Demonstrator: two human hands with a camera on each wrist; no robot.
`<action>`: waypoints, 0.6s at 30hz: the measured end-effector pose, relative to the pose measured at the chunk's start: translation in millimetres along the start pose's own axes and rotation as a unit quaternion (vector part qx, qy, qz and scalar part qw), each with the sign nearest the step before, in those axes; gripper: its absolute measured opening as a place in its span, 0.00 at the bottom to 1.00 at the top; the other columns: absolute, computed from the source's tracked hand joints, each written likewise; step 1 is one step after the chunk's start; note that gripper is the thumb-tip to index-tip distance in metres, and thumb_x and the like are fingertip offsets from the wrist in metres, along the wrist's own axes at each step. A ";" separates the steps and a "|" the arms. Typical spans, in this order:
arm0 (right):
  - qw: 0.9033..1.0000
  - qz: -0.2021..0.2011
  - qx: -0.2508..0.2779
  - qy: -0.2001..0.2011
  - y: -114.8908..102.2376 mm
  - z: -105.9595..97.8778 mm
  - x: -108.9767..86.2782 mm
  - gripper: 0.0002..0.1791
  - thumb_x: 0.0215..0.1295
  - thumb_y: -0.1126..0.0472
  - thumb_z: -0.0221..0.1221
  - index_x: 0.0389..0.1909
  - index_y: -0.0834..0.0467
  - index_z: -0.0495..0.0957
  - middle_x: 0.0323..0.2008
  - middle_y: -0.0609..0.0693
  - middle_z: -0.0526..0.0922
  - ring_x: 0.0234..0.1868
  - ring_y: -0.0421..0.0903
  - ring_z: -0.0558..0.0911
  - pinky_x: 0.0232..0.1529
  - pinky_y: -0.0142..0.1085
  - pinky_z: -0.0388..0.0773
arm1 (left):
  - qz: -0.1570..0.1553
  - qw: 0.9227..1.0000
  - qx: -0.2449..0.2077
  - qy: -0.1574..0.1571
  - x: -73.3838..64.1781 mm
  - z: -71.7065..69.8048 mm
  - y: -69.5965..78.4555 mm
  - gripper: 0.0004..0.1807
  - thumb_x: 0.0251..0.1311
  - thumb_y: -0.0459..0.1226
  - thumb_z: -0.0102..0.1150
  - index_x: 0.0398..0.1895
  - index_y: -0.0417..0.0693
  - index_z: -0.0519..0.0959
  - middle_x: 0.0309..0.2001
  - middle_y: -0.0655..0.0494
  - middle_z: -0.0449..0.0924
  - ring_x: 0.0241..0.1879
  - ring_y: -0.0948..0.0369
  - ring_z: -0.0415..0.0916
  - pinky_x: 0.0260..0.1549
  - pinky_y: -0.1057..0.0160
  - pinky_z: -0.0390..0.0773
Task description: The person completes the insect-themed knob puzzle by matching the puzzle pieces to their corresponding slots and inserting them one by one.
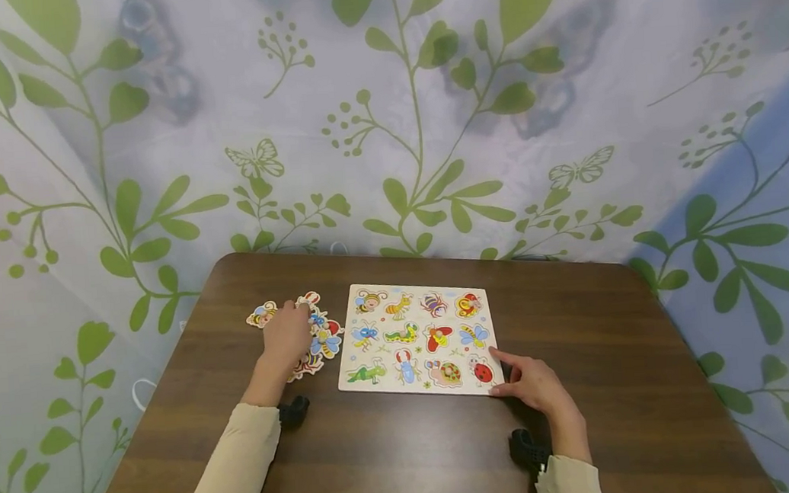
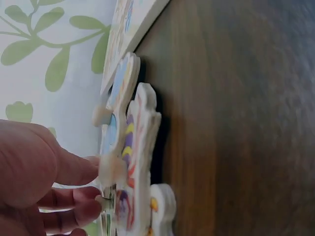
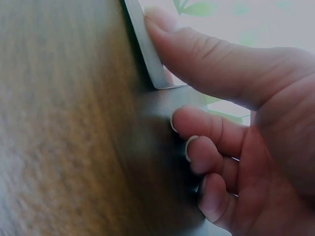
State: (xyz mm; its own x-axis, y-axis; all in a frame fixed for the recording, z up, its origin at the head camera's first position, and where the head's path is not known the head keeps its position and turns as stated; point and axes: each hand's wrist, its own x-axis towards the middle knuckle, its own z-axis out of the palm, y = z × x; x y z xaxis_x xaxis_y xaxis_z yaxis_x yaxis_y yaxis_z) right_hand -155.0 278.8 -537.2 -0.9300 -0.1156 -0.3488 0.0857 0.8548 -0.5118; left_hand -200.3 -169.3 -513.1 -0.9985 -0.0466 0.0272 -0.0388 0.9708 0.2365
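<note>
A wooden peg puzzle board (image 1: 383, 358) printed with colourful insects lies flat on the table. Just left of it, loose insect-shaped puzzle pieces (image 1: 326, 344) are heaped together, some overlapping. Over this heap is my left hand (image 1: 287, 332), fingers bent downward. In the left wrist view, its fingertips (image 2: 88, 209) touch a small knob, and the thumb is close to another piece's wooden knob (image 2: 112, 169); whether they pinch one is unclear. My right hand (image 1: 533, 380) holds the board by its near right corner, thumb (image 3: 170, 42) at the near edge and forefinger at the right side.
A brown wooden table (image 1: 615, 361) with rounded far corners carries everything. Behind it hangs a pale curtain (image 1: 304, 130) with green leaves and butterflies. Each wrist wears a black camera mount (image 1: 294, 411). A bee piece (image 1: 262, 314) lies at the heap's far left.
</note>
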 end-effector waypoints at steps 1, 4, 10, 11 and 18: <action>1.000 0.000 0.000 0.000 0.1 -0.3 -0.2 0.48 0.43 0.41 0.73 0.69 0.43 0.66 0.28 0.50 0.72 0.28 0.47 0.69 0.29 0.36 0.64 | -0.001 1.000 0.000 -0.005 0.1 0.0 -1.1 0.09 0.61 0.33 0.56 0.42 0.41 0.79 0.42 0.39 0.76 0.40 0.43 0.78 0.29 0.45 0.77; 1.000 -0.001 0.003 0.000 0.5 -0.7 -0.6 0.48 0.44 0.42 0.73 0.69 0.43 0.66 0.28 0.50 0.72 0.28 0.47 0.69 0.29 0.36 0.64 | 0.000 1.000 0.002 -0.005 1.1 1.1 -0.7 0.10 0.61 0.34 0.57 0.43 0.40 0.79 0.43 0.37 0.76 0.40 0.42 0.78 0.28 0.45 0.78; 1.000 -0.002 0.004 0.002 0.3 -0.3 -0.9 0.49 0.42 0.41 0.73 0.69 0.44 0.66 0.27 0.50 0.72 0.28 0.46 0.68 0.28 0.36 0.64 | -0.016 0.999 0.020 0.021 1.0 7.1 8.9 0.14 0.59 0.32 0.56 0.47 0.34 0.77 0.45 0.36 0.75 0.40 0.41 0.78 0.27 0.42 0.79; 1.000 -0.003 0.004 0.003 0.2 -0.2 -1.0 0.49 0.42 0.41 0.73 0.69 0.44 0.66 0.27 0.50 0.72 0.28 0.46 0.68 0.28 0.36 0.64 | -0.016 0.999 0.020 0.028 0.6 7.2 12.1 0.15 0.59 0.33 0.57 0.48 0.34 0.77 0.45 0.37 0.75 0.40 0.41 0.78 0.28 0.42 0.79; 1.000 0.002 0.007 0.009 0.3 0.8 -0.8 0.50 0.41 0.40 0.73 0.69 0.44 0.66 0.27 0.50 0.72 0.28 0.46 0.68 0.28 0.36 0.64 | 0.025 0.999 0.011 0.030 -4.5 10.4 42.0 0.16 0.63 0.41 0.60 0.49 0.40 0.78 0.47 0.42 0.77 0.36 0.47 0.80 0.26 0.48 0.80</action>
State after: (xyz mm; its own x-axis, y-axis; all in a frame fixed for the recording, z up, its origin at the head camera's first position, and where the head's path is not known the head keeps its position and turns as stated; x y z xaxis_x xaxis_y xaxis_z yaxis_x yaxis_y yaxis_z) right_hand -154.0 278.8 -537.7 -0.9357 -0.1032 -0.3374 0.0944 0.8482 -0.5213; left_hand -197.9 -125.9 -513.4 -0.9952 -0.0115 0.0977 0.0095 0.9773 0.2118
